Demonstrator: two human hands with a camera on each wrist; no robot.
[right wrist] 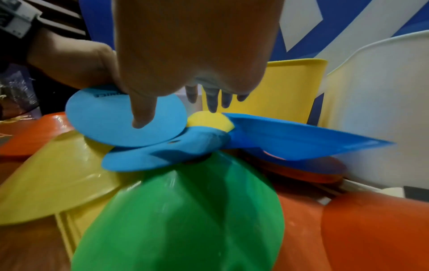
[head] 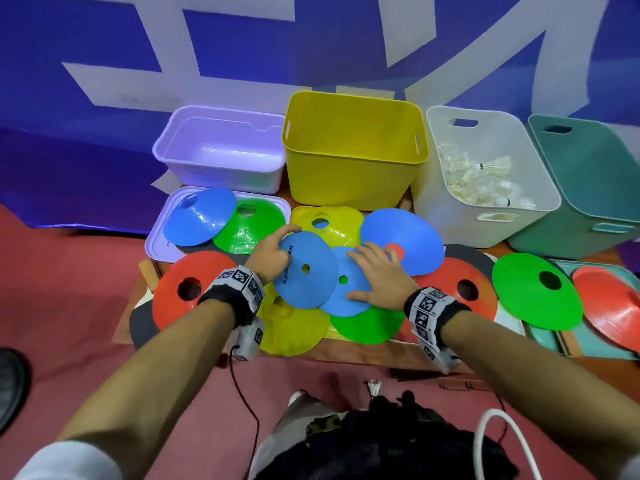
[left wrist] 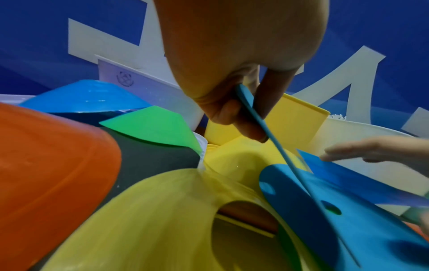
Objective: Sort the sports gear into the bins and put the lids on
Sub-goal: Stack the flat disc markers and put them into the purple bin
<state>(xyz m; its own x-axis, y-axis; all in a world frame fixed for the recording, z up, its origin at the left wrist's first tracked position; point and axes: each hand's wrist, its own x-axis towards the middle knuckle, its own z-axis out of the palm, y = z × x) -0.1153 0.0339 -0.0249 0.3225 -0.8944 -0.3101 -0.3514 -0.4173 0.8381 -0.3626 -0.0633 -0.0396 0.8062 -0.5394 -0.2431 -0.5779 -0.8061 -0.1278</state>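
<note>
Many coloured disc cones lie overlapping on a low wooden table [head: 360,353]. My left hand [head: 284,242] pinches the far edge of a flat blue disc [head: 304,282], thumb on one side and fingers on the other, and tilts it up. This disc [right wrist: 104,117] overlaps a second blue disc [head: 346,296]. On that second disc my right hand [head: 363,275] rests with straight, spread fingers. Behind stand a lilac bin [head: 221,174], a yellow bin [head: 349,178], a white bin [head: 460,216] and a teal bin [head: 568,237]. The white one holds several shuttlecocks [head: 485,188].
A lilac lid [head: 156,247] at the left carries a blue cone [head: 197,220] and a green cone [head: 249,226]. A teal lid [head: 547,339] lies at the right under a red cone [head: 609,306]. One shuttlecock [head: 373,388] lies on the red floor.
</note>
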